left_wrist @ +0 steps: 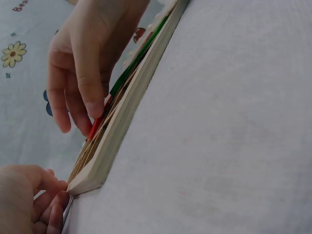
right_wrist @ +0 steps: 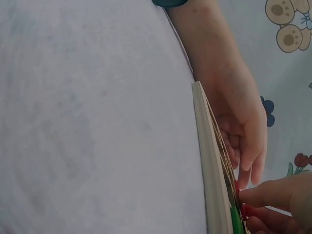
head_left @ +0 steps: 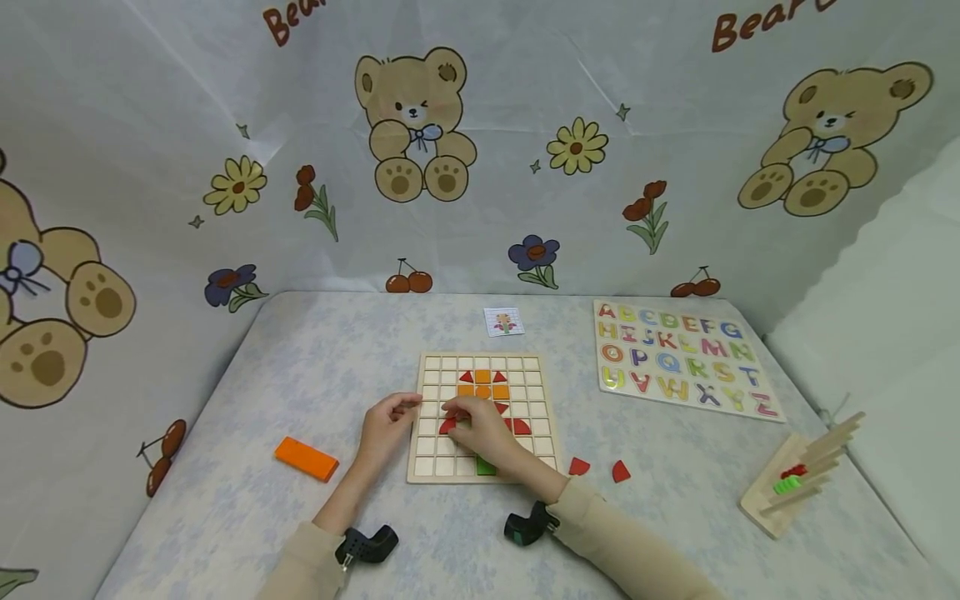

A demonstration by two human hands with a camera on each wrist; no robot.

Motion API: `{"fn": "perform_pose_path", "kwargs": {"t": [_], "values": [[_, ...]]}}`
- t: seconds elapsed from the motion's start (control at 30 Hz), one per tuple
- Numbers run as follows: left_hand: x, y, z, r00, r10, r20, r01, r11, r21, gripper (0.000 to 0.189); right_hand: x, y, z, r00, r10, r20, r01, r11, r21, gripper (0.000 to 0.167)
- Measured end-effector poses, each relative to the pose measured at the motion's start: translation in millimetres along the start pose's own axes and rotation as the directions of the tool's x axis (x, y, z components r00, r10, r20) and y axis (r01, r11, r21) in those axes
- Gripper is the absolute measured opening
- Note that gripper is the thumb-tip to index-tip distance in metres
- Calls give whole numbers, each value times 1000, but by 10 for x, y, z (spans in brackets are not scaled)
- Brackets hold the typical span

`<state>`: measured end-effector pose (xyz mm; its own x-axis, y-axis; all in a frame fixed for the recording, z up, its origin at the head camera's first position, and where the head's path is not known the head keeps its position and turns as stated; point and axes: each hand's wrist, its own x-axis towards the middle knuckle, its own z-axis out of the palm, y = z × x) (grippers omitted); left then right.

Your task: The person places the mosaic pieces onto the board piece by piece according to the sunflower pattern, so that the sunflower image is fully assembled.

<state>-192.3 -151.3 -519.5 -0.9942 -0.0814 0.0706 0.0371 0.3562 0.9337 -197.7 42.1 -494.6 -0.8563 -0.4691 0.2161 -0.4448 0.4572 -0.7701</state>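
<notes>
A square wooden grid board (head_left: 431, 474) lies on the table, with red, orange and green pieces in its cells. My left hand (head_left: 386, 429) rests at the board's left side, fingertips touching its edge. Over the board, my right hand (head_left: 491, 429) pinches a red rounded piece (head_left: 447, 426) between thumb and fingertips, low at the grid surface. Above the hand are orange squares (head_left: 483, 377) and red triangles (head_left: 499, 377). A red piece (head_left: 522, 427) and a green piece (head_left: 486, 467) show beside and below it. The right hand hides several middle cells.
Two loose red pieces (head_left: 579, 466) (head_left: 621, 472) lie right of the board. An orange box (head_left: 307, 459) is at left. A small picture card (head_left: 503, 322) lies behind the board. To the right are an alphabet board (head_left: 682, 358) and a wooden peg stand (head_left: 776, 492).
</notes>
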Motion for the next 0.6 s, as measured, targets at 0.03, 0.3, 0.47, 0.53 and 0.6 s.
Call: {"fn": "perform_pose_path", "kwargs": {"t": [0.03, 0.3, 0.47, 0.53, 0.6], "values": [[2, 1, 0, 1000, -1, -1, 1, 1000, 1, 21, -1, 1, 8, 1000, 0, 2, 0, 1000, -6, 29], [5, -8, 17, 1000, -13, -10, 13, 1000, 2, 20, -77, -27, -61, 1000, 17, 0, -17, 1000, 21, 28], [3, -15, 22, 1000, -3, -12, 3, 1000, 14, 19, -269, 20, -327, 998, 44, -53, -43, 999, 33, 27], [-1, -16, 15, 1000, -1, -8, 1, 1000, 11, 19, -382, 97, -455, 995, 41, -94, -40, 999, 16, 25], [-3, -19, 5, 1000, 2, -9, -2, 1000, 4, 19, -519, 183, -588, 989, 62, -138, -60, 998, 15, 25]]}}
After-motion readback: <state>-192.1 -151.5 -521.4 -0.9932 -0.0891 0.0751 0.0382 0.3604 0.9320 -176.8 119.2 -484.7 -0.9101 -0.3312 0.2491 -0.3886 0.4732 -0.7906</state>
